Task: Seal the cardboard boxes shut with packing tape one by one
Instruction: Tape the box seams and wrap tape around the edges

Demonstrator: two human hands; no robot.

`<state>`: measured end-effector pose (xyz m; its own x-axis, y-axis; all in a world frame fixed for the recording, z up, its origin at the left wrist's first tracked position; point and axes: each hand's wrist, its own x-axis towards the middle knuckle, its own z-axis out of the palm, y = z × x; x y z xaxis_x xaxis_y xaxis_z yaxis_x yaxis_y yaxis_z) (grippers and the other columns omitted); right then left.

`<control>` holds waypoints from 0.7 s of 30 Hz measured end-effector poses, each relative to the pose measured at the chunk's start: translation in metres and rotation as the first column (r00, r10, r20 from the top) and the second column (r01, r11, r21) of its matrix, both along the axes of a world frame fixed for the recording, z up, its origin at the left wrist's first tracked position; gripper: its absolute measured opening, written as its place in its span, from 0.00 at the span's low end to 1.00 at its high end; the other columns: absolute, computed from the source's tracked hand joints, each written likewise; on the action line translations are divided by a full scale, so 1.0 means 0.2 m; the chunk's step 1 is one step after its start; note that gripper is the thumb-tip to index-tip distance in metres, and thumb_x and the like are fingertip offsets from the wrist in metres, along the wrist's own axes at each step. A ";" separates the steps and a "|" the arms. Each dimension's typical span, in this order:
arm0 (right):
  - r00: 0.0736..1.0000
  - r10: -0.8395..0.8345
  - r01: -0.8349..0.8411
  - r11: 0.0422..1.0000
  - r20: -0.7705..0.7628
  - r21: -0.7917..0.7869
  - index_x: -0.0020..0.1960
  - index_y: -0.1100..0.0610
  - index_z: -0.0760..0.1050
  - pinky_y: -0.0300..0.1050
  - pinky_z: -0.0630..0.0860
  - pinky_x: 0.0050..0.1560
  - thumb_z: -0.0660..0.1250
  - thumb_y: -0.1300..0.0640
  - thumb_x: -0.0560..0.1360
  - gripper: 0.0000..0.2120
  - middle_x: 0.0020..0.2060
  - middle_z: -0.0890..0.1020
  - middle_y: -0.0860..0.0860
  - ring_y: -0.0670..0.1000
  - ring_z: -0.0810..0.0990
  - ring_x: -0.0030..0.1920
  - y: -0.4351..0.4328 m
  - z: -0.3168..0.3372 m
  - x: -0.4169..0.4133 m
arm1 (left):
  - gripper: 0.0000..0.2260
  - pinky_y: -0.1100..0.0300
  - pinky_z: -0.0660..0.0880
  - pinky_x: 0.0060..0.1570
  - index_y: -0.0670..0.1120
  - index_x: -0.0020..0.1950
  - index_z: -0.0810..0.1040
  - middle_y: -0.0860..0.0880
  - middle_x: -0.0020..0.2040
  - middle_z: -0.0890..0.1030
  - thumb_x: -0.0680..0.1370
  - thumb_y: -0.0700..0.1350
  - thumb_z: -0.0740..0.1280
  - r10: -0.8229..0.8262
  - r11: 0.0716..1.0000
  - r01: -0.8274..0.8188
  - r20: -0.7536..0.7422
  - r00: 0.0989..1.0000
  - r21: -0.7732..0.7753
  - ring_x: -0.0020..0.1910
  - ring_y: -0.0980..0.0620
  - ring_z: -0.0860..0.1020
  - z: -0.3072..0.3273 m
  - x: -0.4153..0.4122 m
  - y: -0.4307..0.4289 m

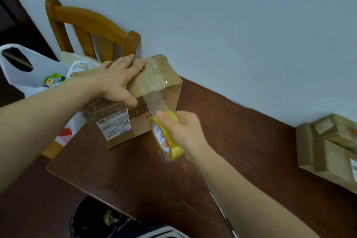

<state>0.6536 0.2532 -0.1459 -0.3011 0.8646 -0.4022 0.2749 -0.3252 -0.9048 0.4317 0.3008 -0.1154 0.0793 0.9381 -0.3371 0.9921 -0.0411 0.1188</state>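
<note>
A brown cardboard box (117,121) with a white shipping label stands near the far left corner of the dark wooden table (150,176). My left hand (117,81) lies flat on the box's top, fingers spread, pressing the flaps down. My right hand (183,131) grips a yellowish roll of clear packing tape (166,141) in front of the box. A strip of clear tape (156,100) runs from the roll up over the box's top edge, where more tape shines across the top.
Other cardboard boxes (328,147) are stacked at the table's right edge. A wooden chair (87,29) stands behind the box against the pale wall, with white plastic bags (29,71) on it. A dark bin (96,218) sits below the table's near edge.
</note>
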 end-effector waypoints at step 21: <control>0.988 0.084 -0.098 0.989 -0.127 -0.112 0.64 0.61 0.75 0.46 0.75 0.61 0.69 0.51 0.76 0.20 0.56 0.81 0.55 0.51 0.80 0.57 0.11 -0.31 -0.11 | 0.37 0.45 0.36 0.73 0.65 0.71 0.33 0.51 0.76 0.33 0.77 0.62 0.60 -0.162 0.981 0.166 -0.043 0.986 0.100 0.75 0.52 0.34 -0.07 0.04 0.02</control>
